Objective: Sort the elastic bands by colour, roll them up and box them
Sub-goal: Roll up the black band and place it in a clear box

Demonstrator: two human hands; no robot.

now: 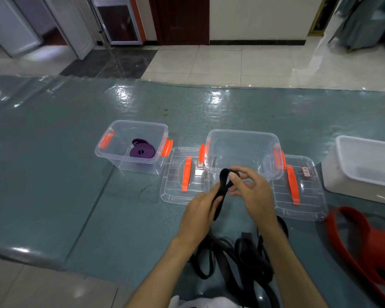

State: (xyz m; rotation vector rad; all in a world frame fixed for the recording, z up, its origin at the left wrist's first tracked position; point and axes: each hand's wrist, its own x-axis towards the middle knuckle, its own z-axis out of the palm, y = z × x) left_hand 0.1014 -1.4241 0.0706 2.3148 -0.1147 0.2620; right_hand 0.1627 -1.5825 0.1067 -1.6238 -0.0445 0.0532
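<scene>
A flat black elastic band (pixel 223 186) is being held up in front of the empty clear plastic box with orange latches (pixel 242 150). Its looped top is being pinched by the curled fingers of the right hand (pixel 251 190), and its lower length is being gripped by the left hand (pixel 200 210). Rolled purple bands (pixel 142 150) are lying in the left clear box (pixel 133 145). More black bands (pixel 236 256) are being left piled on the grey-green mat (pixel 76 174), red ones (pixel 365 238) just right.
</scene>
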